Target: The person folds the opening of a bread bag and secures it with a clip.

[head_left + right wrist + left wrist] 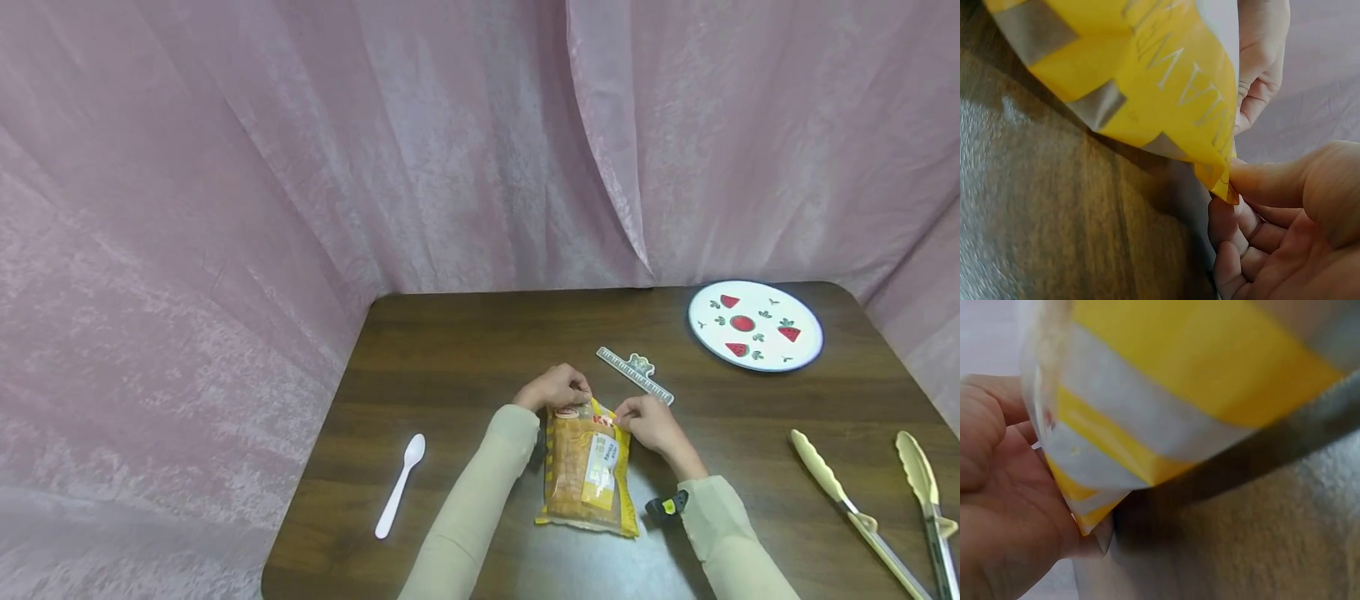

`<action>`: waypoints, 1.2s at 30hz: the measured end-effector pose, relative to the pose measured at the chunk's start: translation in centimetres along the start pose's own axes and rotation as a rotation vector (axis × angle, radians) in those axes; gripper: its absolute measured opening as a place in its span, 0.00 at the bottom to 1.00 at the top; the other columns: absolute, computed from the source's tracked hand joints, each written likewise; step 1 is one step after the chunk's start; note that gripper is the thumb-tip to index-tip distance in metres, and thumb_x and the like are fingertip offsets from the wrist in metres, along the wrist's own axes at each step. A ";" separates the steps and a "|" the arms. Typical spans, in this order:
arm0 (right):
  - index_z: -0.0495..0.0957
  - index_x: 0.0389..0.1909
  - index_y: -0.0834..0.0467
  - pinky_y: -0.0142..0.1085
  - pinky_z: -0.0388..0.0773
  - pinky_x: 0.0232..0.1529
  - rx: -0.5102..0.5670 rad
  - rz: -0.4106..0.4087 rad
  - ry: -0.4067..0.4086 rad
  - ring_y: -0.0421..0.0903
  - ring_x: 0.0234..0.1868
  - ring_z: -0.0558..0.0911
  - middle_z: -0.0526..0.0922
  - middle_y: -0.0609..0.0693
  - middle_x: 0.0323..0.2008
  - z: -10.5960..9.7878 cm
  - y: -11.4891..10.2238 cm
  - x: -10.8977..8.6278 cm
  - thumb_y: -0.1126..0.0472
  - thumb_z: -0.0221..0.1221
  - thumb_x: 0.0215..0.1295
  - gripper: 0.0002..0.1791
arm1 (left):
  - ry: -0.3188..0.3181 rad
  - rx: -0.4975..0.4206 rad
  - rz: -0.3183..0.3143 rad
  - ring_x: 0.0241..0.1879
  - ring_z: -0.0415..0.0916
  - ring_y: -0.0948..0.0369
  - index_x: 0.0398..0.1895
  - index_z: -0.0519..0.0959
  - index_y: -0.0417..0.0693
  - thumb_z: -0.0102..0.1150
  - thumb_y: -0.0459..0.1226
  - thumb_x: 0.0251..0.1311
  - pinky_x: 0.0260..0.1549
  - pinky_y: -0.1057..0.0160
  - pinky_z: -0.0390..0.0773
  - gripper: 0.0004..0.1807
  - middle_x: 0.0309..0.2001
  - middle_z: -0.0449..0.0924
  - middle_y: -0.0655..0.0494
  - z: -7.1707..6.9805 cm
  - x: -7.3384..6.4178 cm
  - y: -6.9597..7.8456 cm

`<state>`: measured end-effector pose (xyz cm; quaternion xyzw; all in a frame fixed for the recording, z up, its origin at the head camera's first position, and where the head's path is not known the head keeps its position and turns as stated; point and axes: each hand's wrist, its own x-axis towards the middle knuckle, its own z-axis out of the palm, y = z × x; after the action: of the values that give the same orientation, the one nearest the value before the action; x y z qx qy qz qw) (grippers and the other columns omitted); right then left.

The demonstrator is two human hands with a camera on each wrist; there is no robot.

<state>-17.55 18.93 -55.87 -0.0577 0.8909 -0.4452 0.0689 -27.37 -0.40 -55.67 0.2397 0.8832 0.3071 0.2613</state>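
A yellow and clear plastic bag of bread (573,467) lies on the brown table in front of me, its printed label facing up. My left hand (557,387) pinches the top left part of the bag; in the left wrist view its striped corner (1104,469) sits between the fingers. At the top right corner my right hand (651,423) pinches the bag's edge, and the right wrist view shows thumb (1272,182) and forefinger on the yellow corner (1216,175). Just beyond the hands lies a white bag clip (636,372) patterned like a ruler.
A white oval plate (765,346) with watermelon drawings stands at the back right. Tongs (855,517) with cream tips lie spread at the right edge. Left of my left arm is a white plastic spoon (400,486). Pink curtains (465,150) hang behind the table (465,350).
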 end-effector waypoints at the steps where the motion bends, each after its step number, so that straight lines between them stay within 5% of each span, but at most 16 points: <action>1: 0.83 0.28 0.67 0.40 0.76 0.34 -0.002 -0.007 0.002 0.46 0.29 0.78 0.83 0.53 0.26 -0.1 0.0 0.1 0.74 0.61 0.57 0.03 | 0.006 -0.002 -0.002 0.31 0.74 0.66 0.37 0.86 0.45 0.62 0.36 0.69 0.32 0.70 0.74 0.06 0.32 0.81 0.61 -0.1 0.0 0.1; 10: 0.84 0.29 0.65 0.41 0.75 0.36 -0.074 -0.028 -0.020 0.45 0.31 0.78 0.84 0.52 0.28 -1.1 -0.2 0.3 0.69 0.62 0.61 0.04 | 0.032 0.014 0.025 0.30 0.73 0.66 0.38 0.86 0.44 0.61 0.35 0.70 0.29 0.70 0.73 0.06 0.32 0.80 0.60 0.0 0.0 0.5; 28: 0.82 0.39 0.68 0.41 0.73 0.35 -0.097 0.016 0.231 0.53 0.34 0.79 0.84 0.60 0.34 -4.4 0.5 3.4 0.66 0.58 0.68 0.08 | 0.073 -0.016 0.018 0.32 0.73 0.66 0.35 0.86 0.47 0.62 0.35 0.68 0.35 0.70 0.73 0.05 0.31 0.80 0.61 0.4 -0.8 -0.2; 36: 0.79 0.45 0.71 0.55 0.74 0.46 -0.136 0.031 0.239 0.62 0.42 0.81 0.84 0.66 0.40 -5.4 1.5 5.4 0.65 0.58 0.69 0.12 | 0.089 -0.040 0.008 0.32 0.73 0.65 0.34 0.86 0.46 0.63 0.34 0.66 0.34 0.69 0.73 0.04 0.31 0.80 0.61 0.3 -0.3 -0.4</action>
<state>-23.91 23.16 -54.21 0.0048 0.9216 -0.3865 -0.0349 -27.06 -0.69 -56.02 0.2238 0.8867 0.3362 0.2252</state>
